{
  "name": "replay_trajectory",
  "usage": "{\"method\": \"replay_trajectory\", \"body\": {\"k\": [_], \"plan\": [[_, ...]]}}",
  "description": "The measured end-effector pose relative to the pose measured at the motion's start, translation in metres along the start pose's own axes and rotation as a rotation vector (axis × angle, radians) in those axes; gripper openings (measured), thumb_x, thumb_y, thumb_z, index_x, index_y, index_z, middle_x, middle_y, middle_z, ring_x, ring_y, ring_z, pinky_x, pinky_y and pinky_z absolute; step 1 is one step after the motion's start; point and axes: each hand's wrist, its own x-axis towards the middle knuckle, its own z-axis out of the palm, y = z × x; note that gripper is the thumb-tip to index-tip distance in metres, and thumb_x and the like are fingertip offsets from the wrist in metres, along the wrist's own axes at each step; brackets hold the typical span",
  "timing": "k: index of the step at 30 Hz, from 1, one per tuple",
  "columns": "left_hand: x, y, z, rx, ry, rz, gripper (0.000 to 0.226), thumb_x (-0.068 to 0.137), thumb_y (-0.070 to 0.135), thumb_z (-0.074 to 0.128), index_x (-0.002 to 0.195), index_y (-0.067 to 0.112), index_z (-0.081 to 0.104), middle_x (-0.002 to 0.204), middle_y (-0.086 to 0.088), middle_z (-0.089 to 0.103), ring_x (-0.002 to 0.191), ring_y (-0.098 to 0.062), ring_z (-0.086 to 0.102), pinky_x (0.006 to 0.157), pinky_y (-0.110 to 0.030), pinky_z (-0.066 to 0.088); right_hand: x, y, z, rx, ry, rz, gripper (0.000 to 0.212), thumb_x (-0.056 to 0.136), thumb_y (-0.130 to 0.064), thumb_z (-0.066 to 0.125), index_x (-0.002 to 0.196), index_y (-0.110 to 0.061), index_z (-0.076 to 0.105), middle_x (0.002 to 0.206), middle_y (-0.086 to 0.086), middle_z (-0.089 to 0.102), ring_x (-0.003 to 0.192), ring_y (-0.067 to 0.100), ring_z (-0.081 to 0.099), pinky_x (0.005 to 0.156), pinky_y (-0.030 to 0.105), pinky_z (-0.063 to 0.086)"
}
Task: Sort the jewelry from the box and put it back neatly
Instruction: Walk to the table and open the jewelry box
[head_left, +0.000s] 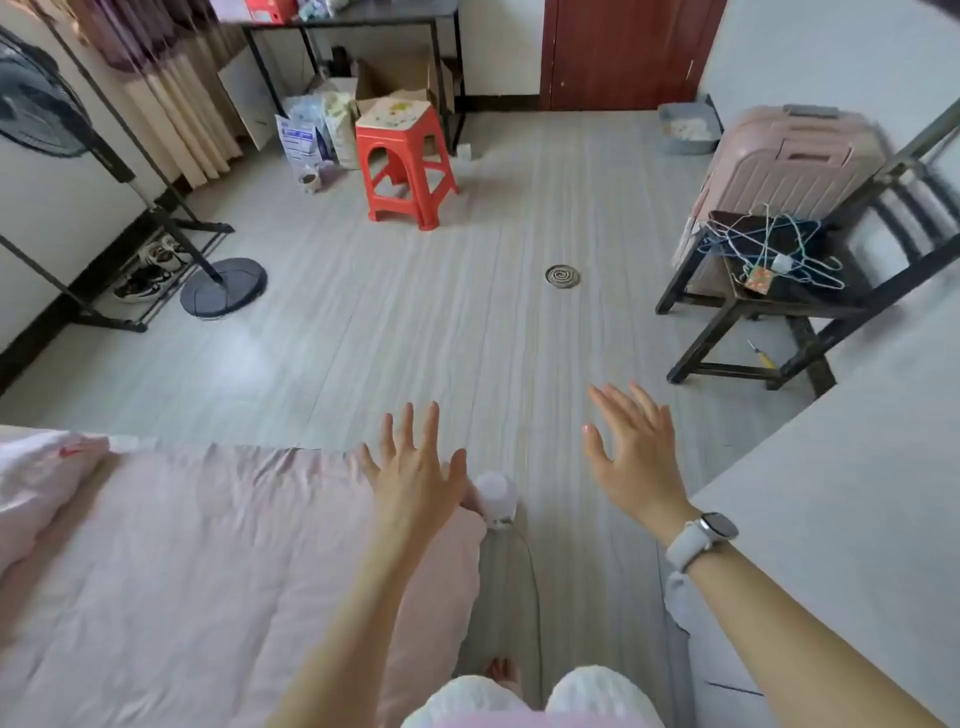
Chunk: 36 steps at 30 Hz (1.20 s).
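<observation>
Both hands, left hand (415, 467) and right hand (631, 457), are raised with fingers spread, holding nothing. No jewelry or box is visible. Risk, as judged: a foot could snag the cable (535, 597) running below the hands from the small lamp (496, 496) beside the bed (182, 545). Bags (306, 140) far beyond the hands bear print too blurred to read.

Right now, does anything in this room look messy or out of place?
Yes. A tangle of wire hangers is heaped on the dark chair at right, and a screwdriver lies loose on the floor beneath it. Both hands, left hand and right hand, are empty. No jewelry box is in view.
</observation>
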Motion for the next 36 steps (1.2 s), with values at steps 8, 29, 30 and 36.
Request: {"method": "replay_trajectory", "body": {"k": [8,29,30,36], "plan": [[0.157,0.052,0.008,0.057,-0.030,0.129,0.060,0.094,0.044,0.034,0.146,0.024,0.012,0.155,-0.003,0.011,0.143,-0.024,0.004,0.114,-0.049,0.005,0.131,0.035,-0.004,0.013,-0.045,0.081,0.063,0.084,-0.050,0.019,0.139,-0.022,0.035,0.147,-0.001,0.036,0.142,0.018,0.013,0.116,0.050,0.011],[0.606,0.219,-0.010,0.023,0.064,-0.021,0.056,0.095,0.039,0.038,0.144,0.021,0.019,0.154,-0.004,0.018,0.142,-0.024,0.010,0.114,-0.047,0.008,0.649,0.132,-0.043,-0.040,-0.153,-0.128,0.055,0.090,-0.044,0.025,0.135,-0.017,0.040,0.144,-0.002,0.041,0.138,0.023,0.025,0.112,0.046,0.022],[0.629,0.217,-0.013,0.016,0.078,-0.038,0.056,0.094,0.038,0.038,0.144,0.021,0.020,0.154,-0.004,0.018,0.142,-0.024,0.011,0.114,-0.047,0.009,0.676,0.130,-0.039,-0.031,-0.149,-0.137,0.058,0.088,-0.046,0.023,0.135,-0.017,0.041,0.144,-0.002,0.041,0.138,0.023,0.026,0.112,0.047,0.023],[0.793,0.195,-0.051,0.008,0.165,-0.070,0.055,0.094,0.037,0.039,0.144,0.020,0.022,0.153,-0.005,0.020,0.142,-0.024,0.012,0.114,-0.047,0.011,0.856,0.088,-0.004,0.002,-0.150,-0.212,0.047,0.093,-0.035,0.034,0.134,-0.014,0.042,0.142,0.001,0.043,0.136,0.023,0.031,0.111,0.047,0.024]]}}
